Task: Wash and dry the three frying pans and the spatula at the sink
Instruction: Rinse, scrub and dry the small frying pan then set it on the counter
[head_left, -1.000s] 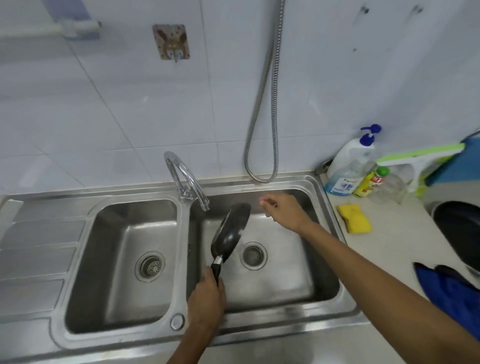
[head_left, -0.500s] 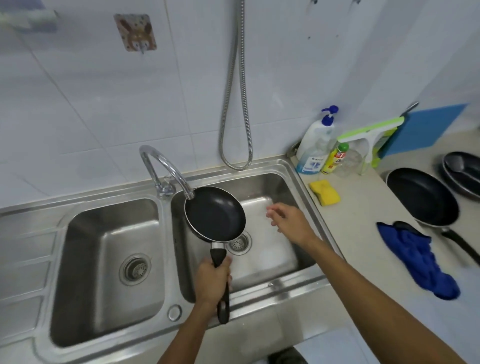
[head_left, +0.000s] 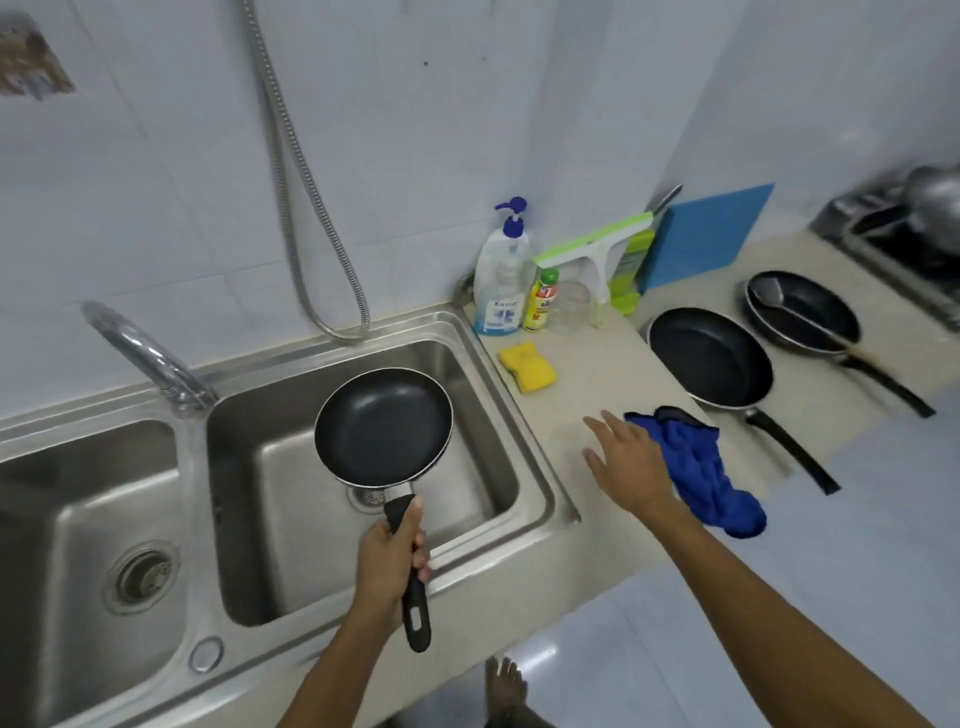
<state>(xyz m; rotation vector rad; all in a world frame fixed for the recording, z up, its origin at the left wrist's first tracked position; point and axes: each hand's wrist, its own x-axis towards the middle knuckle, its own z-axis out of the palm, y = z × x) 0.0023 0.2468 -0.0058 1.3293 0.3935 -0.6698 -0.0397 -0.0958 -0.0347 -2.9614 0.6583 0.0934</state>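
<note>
While the left hand (head_left: 390, 558) wraps its fingers tight round the handle of the small pan (head_left: 383, 425), holding it level over the right basin of the sink (head_left: 535, 488), the right hand (head_left: 626, 462) hangs over the counter (head_left: 582, 395) with fingers spread and nothing in them, just beside the blue cloth (head_left: 698, 470), perhaps touching its edge. That reads as the drying step for this pan: no water shows at the tap (head_left: 150, 364), and the open hand points at the cloth, not the yellow sponge (head_left: 527, 366) near the soap bottle (head_left: 501, 275). Further right on the counter sit a second pan (head_left: 709, 358) and a third pan (head_left: 802, 314), the spatula (head_left: 800, 312) lying inside that far one; whether those are washed cannot be told. Next, the right hand would need to close on the cloth, lift it clear and bring it across to the pan's bowl, with the left keeping the handle steady and tilting the pan to meet the wipe.
</note>
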